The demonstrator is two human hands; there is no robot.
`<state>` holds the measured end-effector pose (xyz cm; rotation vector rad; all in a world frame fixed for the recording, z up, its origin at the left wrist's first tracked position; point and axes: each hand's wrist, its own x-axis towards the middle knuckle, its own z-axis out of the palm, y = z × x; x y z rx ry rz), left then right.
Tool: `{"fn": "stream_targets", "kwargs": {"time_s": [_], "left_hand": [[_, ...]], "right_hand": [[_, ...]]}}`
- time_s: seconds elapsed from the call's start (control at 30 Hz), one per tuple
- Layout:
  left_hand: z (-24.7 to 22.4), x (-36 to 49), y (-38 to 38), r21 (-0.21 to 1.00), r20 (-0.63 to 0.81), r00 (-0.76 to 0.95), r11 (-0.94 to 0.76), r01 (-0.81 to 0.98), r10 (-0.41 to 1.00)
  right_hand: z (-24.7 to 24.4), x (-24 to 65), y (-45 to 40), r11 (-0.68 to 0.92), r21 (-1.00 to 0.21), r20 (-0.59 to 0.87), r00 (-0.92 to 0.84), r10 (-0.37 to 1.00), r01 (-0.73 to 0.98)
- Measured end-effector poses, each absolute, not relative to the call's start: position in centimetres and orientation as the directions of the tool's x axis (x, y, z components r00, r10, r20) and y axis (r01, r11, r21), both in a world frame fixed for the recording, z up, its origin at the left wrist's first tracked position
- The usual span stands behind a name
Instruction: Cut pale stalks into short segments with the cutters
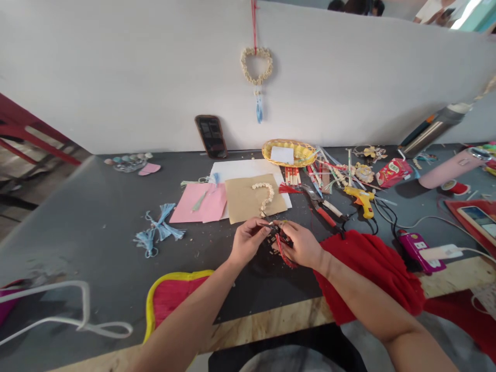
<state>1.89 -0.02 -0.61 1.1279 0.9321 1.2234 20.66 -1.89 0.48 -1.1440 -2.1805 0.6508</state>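
Observation:
My left hand point(250, 238) is closed in a pinch at the near end of a string of cream beads point(267, 195), which curves over a tan paper sheet point(244, 199). Close beside it, my right hand point(302, 244) is closed around a tool with red handles point(284, 251), its dark tip between both hands. Small crumbs lie on the dark table below the fingers. What exactly the left fingertips pinch is too small to tell.
Blue tassels point(160, 227) and pink paper point(201, 202) lie left. A phone point(211, 136) leans on the wall below a hanging beaded heart point(256, 66). Rightward are a basket point(267, 150), red-handled pliers point(324, 213), a yellow glue gun point(362, 199), red cloth point(368, 268) and a pink bottle point(451, 168).

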Motion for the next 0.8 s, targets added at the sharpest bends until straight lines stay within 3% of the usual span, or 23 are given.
{"fn": "stream_targets", "kwargs": {"time_s": [0.37, 0.8], "left_hand": [[-0.61, 1.44, -0.17, 0.993, 0.101, 0.132, -0.091, -0.078, 0.986], [0.01, 1.36, -0.14, 0.990, 0.065, 0.177, -0.041, -0.136, 0.982]], "right_hand": [[0.48, 20.73, -2.14, 0.542, -0.448, 0.201, -0.511, 0.836, 0.711], [0.27, 21.10, -1.80, 0.569, -0.479, 0.256, -0.513, 0.819, 0.669]]}}
